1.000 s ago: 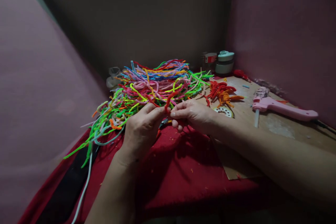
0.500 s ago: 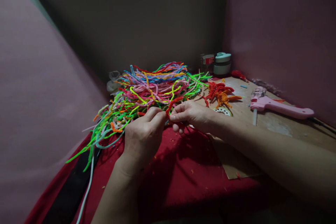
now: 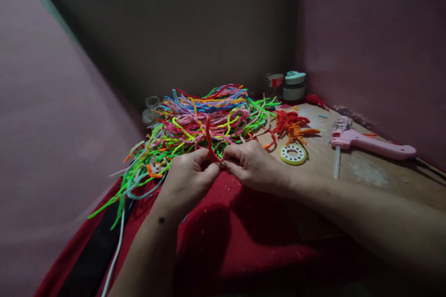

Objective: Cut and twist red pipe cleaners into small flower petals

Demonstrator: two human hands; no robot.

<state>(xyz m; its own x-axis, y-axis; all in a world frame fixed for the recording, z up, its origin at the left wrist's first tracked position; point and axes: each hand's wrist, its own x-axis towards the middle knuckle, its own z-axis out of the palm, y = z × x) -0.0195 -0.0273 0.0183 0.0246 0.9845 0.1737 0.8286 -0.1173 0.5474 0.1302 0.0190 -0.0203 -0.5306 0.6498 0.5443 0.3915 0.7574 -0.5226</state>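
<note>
My left hand (image 3: 190,177) and my right hand (image 3: 252,163) meet fingertip to fingertip over the red cloth (image 3: 244,236). Both pinch one red pipe cleaner (image 3: 208,135), whose free end curves up in front of a big heap of many-coloured pipe cleaners (image 3: 202,118). The fingers of each hand are closed on it. Right of my right hand lies a pale ring-shaped disc with holes (image 3: 293,154) on the wooden board (image 3: 355,167).
A small pile of red and orange pieces (image 3: 291,125) lies behind the disc. A pink glue gun (image 3: 369,141) rests at the right, with jars (image 3: 294,86) in the back corner. Walls close in on the left, back and right.
Both hands have come lower and nearer. The pipe cleaner's free end now stands up to the left instead of arching right. The ring disc, earlier half hidden by my right hand, shows fully.
</note>
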